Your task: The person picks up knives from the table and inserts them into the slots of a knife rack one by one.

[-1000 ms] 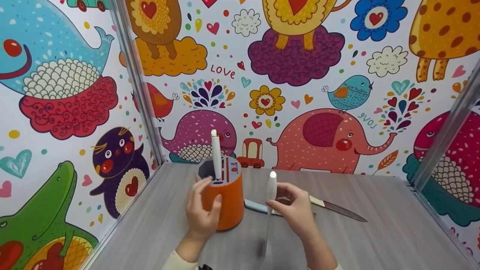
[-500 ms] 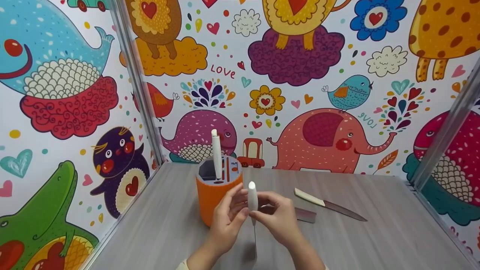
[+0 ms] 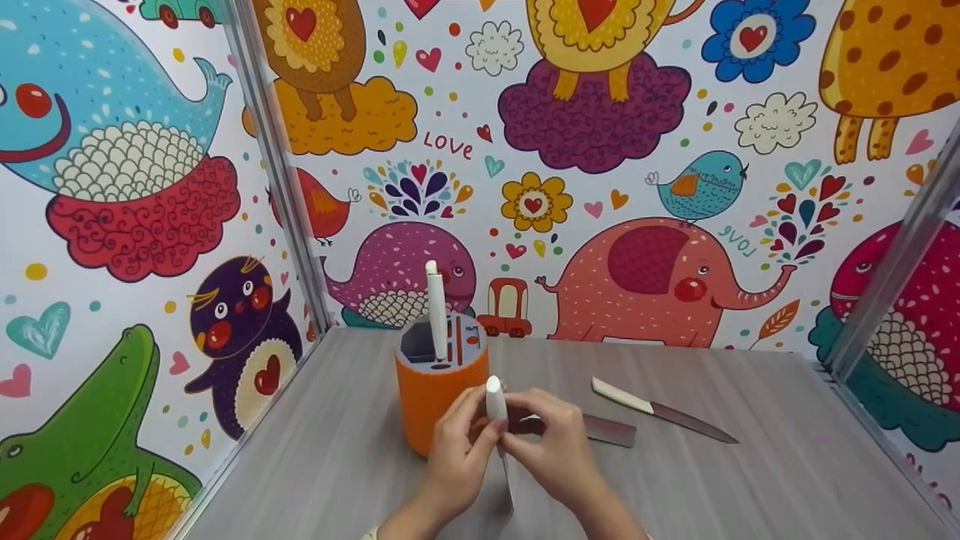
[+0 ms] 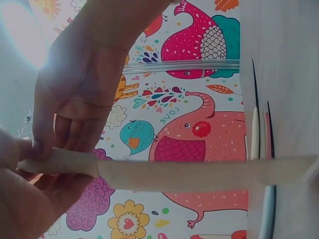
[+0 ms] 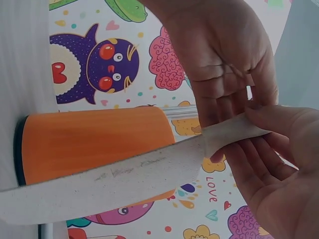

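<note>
A booth-like workstation, by its cartoon-printed wall panels [image 3: 600,176], metal corner posts [image 3: 281,166] and grey wood-grain tabletop [image 3: 750,495].

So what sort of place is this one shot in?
Probably a small staged booth, though the frames can't confirm its use: cartoon-printed panels stand on three visible sides of a grey wood-grain table, with metal posts at the corners.

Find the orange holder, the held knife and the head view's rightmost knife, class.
Orange holder [image 3: 431,391]: head view, front wall.
Held knife [image 5: 127,180]: right wrist view, blade.
Rightmost knife [image 3: 671,415]: head view, blade near handle.
</note>
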`<state>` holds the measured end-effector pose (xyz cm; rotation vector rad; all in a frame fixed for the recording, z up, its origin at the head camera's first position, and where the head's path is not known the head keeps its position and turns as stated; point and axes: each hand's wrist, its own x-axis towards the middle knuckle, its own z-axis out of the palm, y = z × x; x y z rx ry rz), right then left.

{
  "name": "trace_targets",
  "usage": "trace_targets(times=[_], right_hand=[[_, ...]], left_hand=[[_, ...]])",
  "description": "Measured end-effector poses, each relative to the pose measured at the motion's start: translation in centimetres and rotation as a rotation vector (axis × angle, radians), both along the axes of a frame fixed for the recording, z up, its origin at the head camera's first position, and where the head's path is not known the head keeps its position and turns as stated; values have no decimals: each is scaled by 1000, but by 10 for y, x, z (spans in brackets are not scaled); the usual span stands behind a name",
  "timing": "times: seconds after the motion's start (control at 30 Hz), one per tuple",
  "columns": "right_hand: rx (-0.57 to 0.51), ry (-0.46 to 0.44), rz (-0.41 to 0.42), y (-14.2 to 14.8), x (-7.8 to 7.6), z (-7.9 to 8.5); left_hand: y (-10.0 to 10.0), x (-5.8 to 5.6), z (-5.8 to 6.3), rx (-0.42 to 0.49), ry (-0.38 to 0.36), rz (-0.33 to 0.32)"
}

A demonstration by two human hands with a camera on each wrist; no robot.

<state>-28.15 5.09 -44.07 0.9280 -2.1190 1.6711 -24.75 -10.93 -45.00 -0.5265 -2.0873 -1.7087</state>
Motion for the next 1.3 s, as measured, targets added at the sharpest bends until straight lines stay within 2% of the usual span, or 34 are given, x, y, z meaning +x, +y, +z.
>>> trace_targets(times=[0.2, 0.33, 0.53, 0.6, 0.7, 0.83, 0.97, 1.03, 1.17, 1.3], right_hand=[[-34, 23, -11, -1, -5, -5], [-96, -16, -2, -2, -11, -8], [-160, -24, -95, 5, -29, -18], [-196, -82, -134, 8, -40, -24], [-307, -247, -167, 10, -58, -42], [-414, -397, -185, 0, -76, -81], [-357, -469, -146, -19, -83, -122], [-295, -472, -113, -27, -86, -136], [-189, -443, -19, -37, -93, -147], [-107, -442, 89, -40, -100, -148]], left_hand=[[1, 0, -1, -32, -9, 43], [-1, 0, 0, -29, -25, 77], [-7, 0, 4, -21, -30, 97], [-10, -1, 6, -10, -40, 99], [-11, -1, 8, 4, -60, 101], [-12, 1, 8, -11, -97, 115], [-15, 3, 9, -21, -110, 120], [-17, 4, 10, -14, -95, 114], [-20, 5, 14, -6, -59, 116], [-19, 5, 18, -49, -22, 167]])
